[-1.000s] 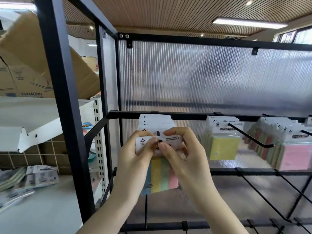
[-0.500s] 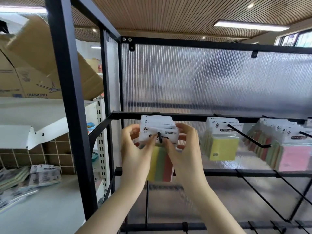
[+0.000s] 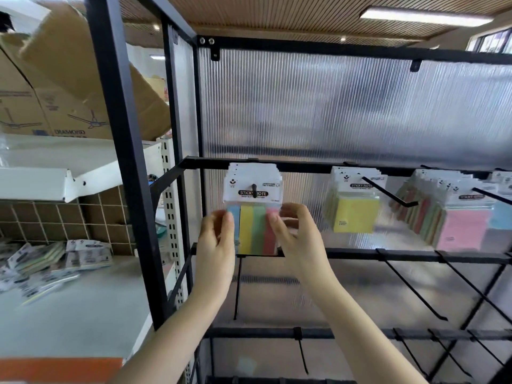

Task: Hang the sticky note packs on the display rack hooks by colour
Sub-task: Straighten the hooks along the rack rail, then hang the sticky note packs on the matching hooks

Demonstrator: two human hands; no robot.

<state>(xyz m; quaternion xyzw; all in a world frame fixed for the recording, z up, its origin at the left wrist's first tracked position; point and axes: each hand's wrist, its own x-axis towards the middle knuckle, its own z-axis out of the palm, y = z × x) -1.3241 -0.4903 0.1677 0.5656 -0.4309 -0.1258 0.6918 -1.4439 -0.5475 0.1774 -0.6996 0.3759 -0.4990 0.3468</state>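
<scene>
A striped sticky note pack (image 3: 253, 228), blue, yellow, green and pink, hangs on the leftmost hook (image 3: 253, 189) of the black display rack (image 3: 318, 166), in front of several like packs. My left hand (image 3: 219, 239) holds its left edge with thumb and fingers. My right hand (image 3: 291, 234) holds the right edge, fingers curled behind the pack. Yellow packs (image 3: 356, 214) hang on the hook to the right. Pink packs (image 3: 462, 228) hang further right, with striped ones behind them.
Loose sticky note packs (image 3: 63, 259) lie heaped on a white counter (image 3: 69, 314) at the left. Cardboard boxes (image 3: 55, 87) sit on a white shelf above. Bare black hooks (image 3: 412, 289) jut forward from the rack's lower bars. A ribbed translucent panel backs the rack.
The striped pack slid back along the leftmost hook and now hangs there. Both hands dropped from its white header card to the coloured lower sides.
</scene>
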